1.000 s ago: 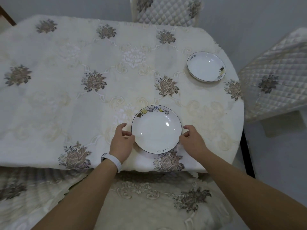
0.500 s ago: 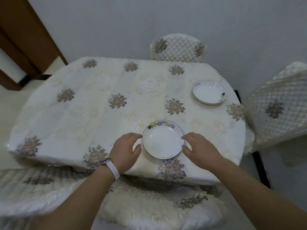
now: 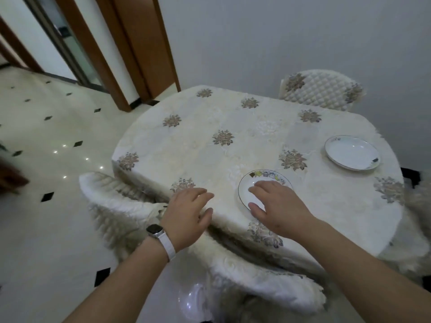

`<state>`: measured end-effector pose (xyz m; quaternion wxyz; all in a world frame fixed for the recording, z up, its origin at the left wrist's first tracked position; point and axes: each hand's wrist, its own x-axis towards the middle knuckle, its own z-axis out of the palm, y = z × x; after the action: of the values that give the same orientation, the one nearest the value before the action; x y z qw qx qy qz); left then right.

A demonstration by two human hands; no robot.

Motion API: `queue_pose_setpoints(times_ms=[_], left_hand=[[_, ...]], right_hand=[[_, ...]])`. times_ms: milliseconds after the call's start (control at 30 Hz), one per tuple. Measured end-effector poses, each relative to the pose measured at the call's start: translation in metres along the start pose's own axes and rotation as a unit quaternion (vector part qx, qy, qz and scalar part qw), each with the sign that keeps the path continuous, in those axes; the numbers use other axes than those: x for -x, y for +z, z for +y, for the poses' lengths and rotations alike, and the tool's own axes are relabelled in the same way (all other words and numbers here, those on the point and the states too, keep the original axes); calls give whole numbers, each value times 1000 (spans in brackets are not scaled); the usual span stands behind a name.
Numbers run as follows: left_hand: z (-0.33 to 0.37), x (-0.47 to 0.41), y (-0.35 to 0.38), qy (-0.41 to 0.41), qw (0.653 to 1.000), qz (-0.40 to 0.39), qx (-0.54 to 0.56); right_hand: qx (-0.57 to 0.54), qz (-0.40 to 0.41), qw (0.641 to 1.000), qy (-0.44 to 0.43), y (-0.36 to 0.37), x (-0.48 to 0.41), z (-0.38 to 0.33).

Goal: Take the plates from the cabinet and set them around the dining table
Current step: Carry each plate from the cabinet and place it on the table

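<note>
With both hands (image 3: 190, 210) open, right (image 3: 278, 206) over plate (image 3: 247, 187).

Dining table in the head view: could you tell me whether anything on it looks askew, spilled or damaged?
Nothing stands out. Two white plates lie flat on the floral tablecloth, unbroken and empty. The right hand is open over the nearer plate; the left hand is open at the table's edge.

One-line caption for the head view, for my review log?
Two plates on the clothed table: near plate under the open right hand, far plate by the right edge, open left hand empty at the table edge.
</note>
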<state>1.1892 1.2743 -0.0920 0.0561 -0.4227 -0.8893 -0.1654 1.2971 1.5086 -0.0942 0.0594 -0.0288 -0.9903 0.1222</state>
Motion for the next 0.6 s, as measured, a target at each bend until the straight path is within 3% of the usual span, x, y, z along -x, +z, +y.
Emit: queue_pose_setpoints(times_ms=[400, 600], left_hand=[[-68, 115, -69, -127, 989, 54, -46], [-140, 199, -105, -168, 982, 80, -30]], right_hand=[[3, -28, 991, -128, 17, -31, -139], [23, -49, 981, -186, 40, -55, -250]])
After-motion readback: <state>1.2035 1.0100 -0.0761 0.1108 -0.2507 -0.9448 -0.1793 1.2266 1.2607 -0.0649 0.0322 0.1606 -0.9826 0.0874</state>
